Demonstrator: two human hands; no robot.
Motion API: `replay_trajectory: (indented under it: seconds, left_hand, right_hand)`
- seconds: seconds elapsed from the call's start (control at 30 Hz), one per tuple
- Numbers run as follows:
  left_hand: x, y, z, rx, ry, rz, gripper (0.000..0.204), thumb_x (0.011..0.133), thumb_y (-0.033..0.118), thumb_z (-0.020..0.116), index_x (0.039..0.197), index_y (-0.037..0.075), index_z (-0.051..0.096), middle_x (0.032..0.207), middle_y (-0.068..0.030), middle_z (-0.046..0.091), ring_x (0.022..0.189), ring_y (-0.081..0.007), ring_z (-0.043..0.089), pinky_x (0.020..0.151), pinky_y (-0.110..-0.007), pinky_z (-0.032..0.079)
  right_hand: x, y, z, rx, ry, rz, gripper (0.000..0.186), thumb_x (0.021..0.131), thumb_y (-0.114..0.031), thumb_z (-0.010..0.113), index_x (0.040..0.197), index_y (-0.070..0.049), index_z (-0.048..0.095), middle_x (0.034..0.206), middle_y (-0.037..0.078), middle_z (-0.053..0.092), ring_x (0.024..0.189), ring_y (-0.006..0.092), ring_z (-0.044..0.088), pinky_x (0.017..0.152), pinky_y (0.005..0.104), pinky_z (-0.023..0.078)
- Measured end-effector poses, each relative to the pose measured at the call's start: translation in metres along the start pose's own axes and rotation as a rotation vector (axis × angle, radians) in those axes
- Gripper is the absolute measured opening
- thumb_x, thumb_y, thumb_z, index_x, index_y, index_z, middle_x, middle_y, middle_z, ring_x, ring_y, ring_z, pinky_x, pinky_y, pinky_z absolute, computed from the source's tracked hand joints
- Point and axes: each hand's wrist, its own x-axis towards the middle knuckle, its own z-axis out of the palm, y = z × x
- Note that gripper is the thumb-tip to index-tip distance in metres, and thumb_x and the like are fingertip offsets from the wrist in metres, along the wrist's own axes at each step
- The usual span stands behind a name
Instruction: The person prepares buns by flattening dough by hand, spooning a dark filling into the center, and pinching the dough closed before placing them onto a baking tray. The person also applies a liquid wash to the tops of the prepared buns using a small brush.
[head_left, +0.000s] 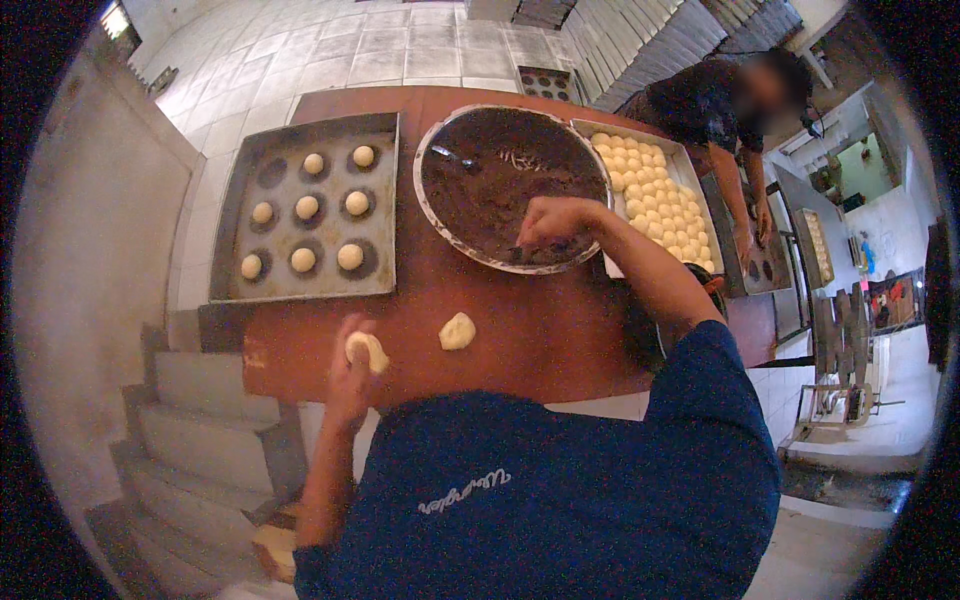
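In my left hand (350, 365), near the front of the red-brown table, lies a pale flattened piece of dough (369, 350), held in curled fingers. My right hand (553, 219) is closed low over the right part of a large round bowl (428, 190) of dark brown filling (480, 205). What the right fingers grip, if anything, cannot be made out. Another flattened dough piece (457, 331) rests on the table between my hands. Left of the bowl, a metal baking tray (335, 275) carries several round dough balls (306, 207) in shallow dark hollows; its far-left hollow holds no ball.
Right of the bowl, a tray (712, 225) is packed with pale dough balls (655, 195). Beyond it a co-worker (690, 100) leans with both hands over another hollowed tray (765, 272). Steps (205, 425) descend at the left, beside the wall.
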Motion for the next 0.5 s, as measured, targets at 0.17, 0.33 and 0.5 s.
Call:
replay_trajectory:
  seconds: [0.17,0.33,0.5]
  left_hand:
    - [0.044,-0.071,-0.066,0.969,-0.047,0.465,0.051,0.088,0.024,0.072,0.134,0.005,0.057,0.122,-0.0130,0.068,0.104,-0.0260,0.066,0.092,-0.041,0.056]
    - [0.031,-0.095,-0.082,1.179,-0.050,0.506,0.047,0.087,0.025,0.066,0.129,0.006,0.063,0.119,-0.0158,0.069,0.109,-0.0336,0.067,0.095,-0.044,0.051]
    - [0.028,-0.007,0.009,-0.332,-0.162,-0.306,0.047,0.106,0.039,0.044,0.130,-0.001,0.056,0.128,-0.0145,0.064,0.119,-0.0284,0.061,0.103,-0.043,0.047]
  right_hand:
    - [-0.028,-0.021,-0.011,0.401,-0.036,-0.129,0.032,0.091,-0.021,0.062,0.109,0.003,0.073,0.065,0.000,0.055,0.052,0.0091,0.043,0.048,0.0268,0.036]
    - [-0.034,-0.100,0.062,0.375,0.402,-0.143,0.032,0.093,-0.019,0.060,0.113,0.004,0.071,0.075,0.000,0.060,0.063,0.0085,0.050,0.054,0.0252,0.040]
    - [0.007,-0.125,0.173,0.319,0.807,-0.253,0.039,0.088,-0.022,0.066,0.126,-0.014,0.070,0.087,0.005,0.071,0.067,0.0145,0.063,0.061,0.0334,0.053]
